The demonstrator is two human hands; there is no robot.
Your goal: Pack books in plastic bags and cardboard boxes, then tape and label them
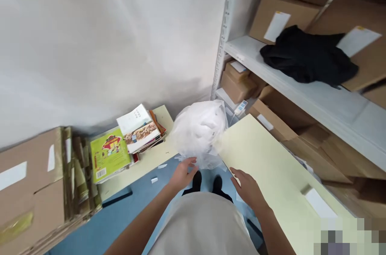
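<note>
A bulging, translucent white plastic bag [199,126], with white stuff inside, sits on the floor between two pale yellow tabletops. My left hand [183,172] is at the bag's near lower edge, thumb and fingers apart; whether the fingertips touch the plastic I cannot tell. Over the edge of the right tabletop [256,150] is my right hand [246,186], its fingers spread and nothing in them. Both hands are held in front of my body, above my feet.
Books [138,128] and a green book [110,154] lie on the left tabletop [161,156]. Flattened cardboard [30,182] is stacked at far left. Right, shelves [301,86] hold cartons [286,126] and a black cloth [307,54]. A white strip [319,202] lies on the right tabletop.
</note>
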